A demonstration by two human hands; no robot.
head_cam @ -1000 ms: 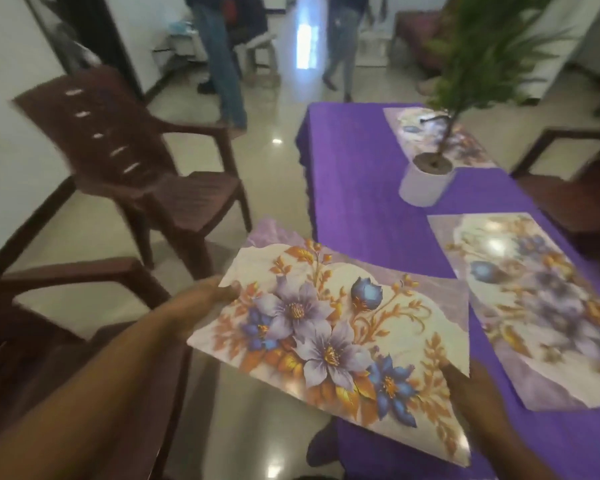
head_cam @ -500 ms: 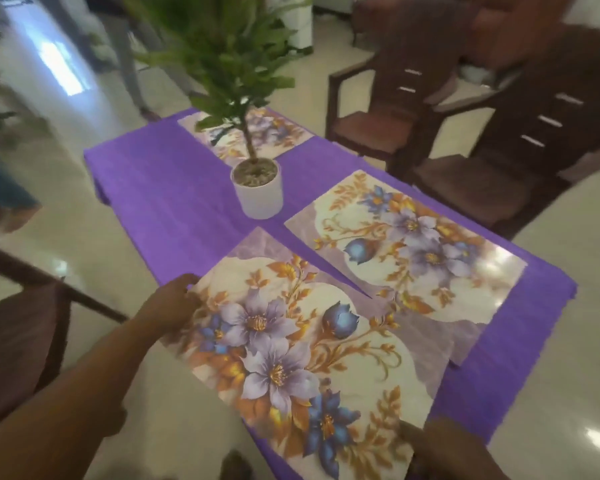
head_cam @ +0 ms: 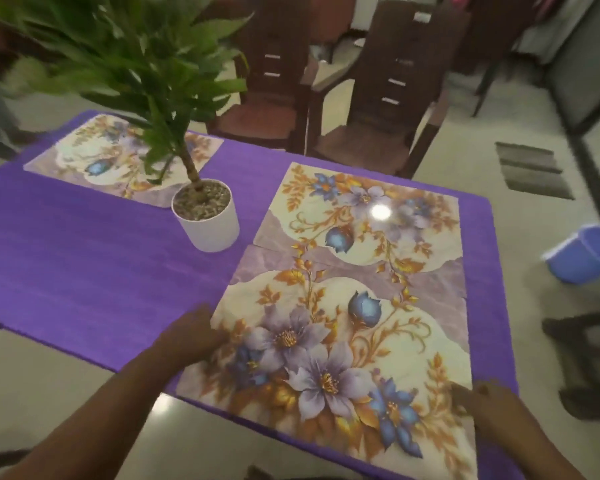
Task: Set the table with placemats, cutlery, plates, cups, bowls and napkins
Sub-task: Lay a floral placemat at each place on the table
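A floral placemat (head_cam: 340, 355) lies at the near right of the purple-clothed table (head_cam: 84, 265), its near edge hanging over the table's front. My left hand (head_cam: 191, 336) grips its left edge and my right hand (head_cam: 485, 400) holds its near right edge. Its far edge overlaps a second floral placemat (head_cam: 364, 216) that lies flat beyond it. A third placemat (head_cam: 118, 157) lies at the far left of the table, partly hidden by leaves.
A potted plant in a white pot (head_cam: 207, 220) stands mid-table, left of the placemats. Two brown plastic chairs (head_cam: 378, 109) stand behind the table. A blue bucket (head_cam: 586, 254) and a dark stool (head_cam: 589, 362) sit on the floor at the right.
The view has swung round to the table's end. The placemat in my hands has come down from mid-air onto the near right of the table, overlapping the mat behind.
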